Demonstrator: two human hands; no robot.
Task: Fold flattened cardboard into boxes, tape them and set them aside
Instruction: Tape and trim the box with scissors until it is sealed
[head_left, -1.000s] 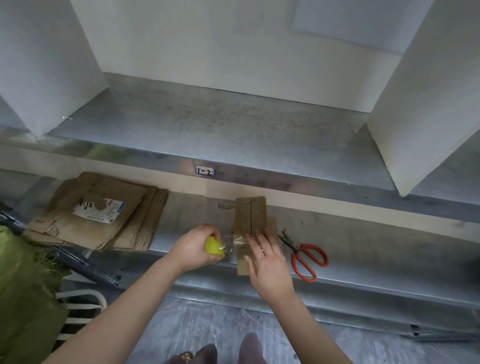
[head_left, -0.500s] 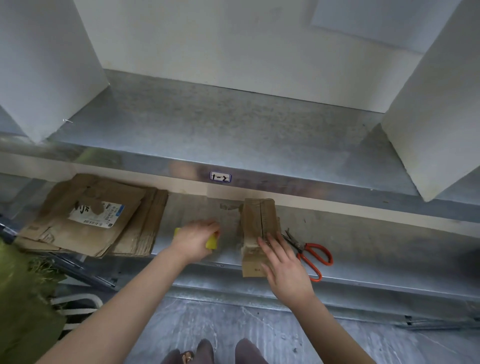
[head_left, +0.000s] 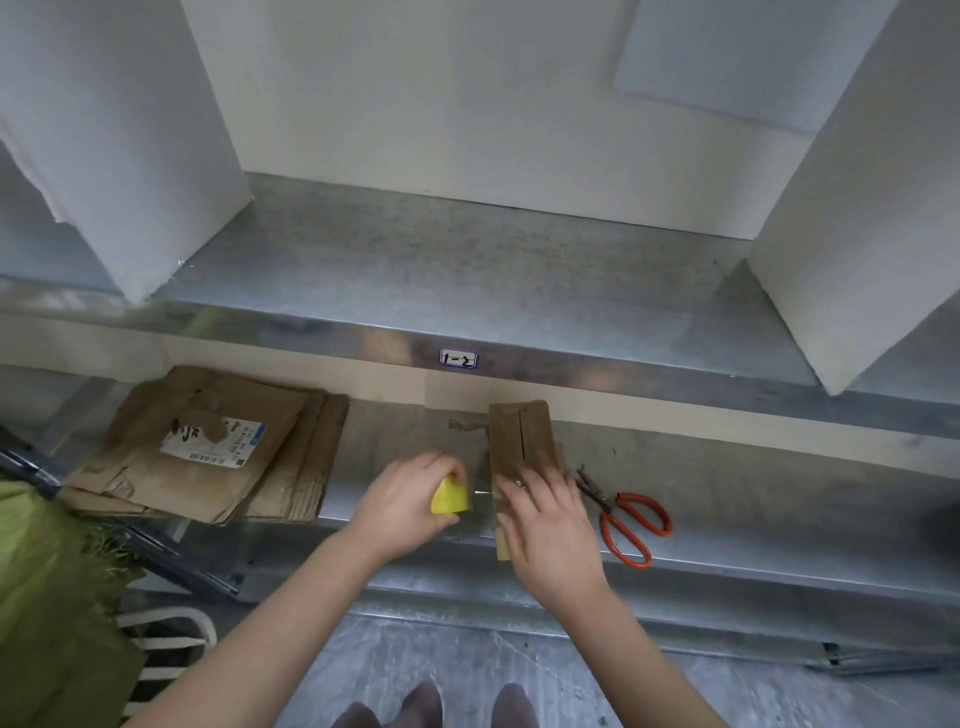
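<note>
**Taping a small box on the shelf**

The lower shelf (head_left: 395, 436) is grey metal. The small box (head_left: 522, 431) sits on it, close to the front edge. Every place here is told from that box.

Above the box is the upper shelf (head_left: 467, 270). Tall white boards (head_left: 119, 130) stand on it, far to the left and far to the right of the box. Well to the left of the box lies the pile of flat cardboard (head_left: 208, 447), not yet folded. Further left of the box, and lower down, is a green bag (head_left: 47, 597).

The box is brown, long and thin. Two top flaps meet in a line down its middle. The right hand (head_left: 550, 525) lies on the near end of the box with straight, spread fingers. It presses down, so its grip is apart and holds nothing. Just left of the box, the left hand (head_left: 410, 499) has its grip clamped round a yellow tape roll (head_left: 450, 498). A thin clear strip seems to run from the roll to the box, but it is hard to see.

Just right of the box lie the scissors (head_left: 631, 519), with red handles. A small label (head_left: 458, 358) is stuck on the shelf edge above the box.

I think the box is empty and light, so it will slide if nothing holds it. The sides look stiff, but the flaps can bend and pop up. A flat hand near the middle line is a good hold while taping. To lift the box, take it by its two long sides and do not squeeze hard. The tape is thin and sticky and could twist.
</note>
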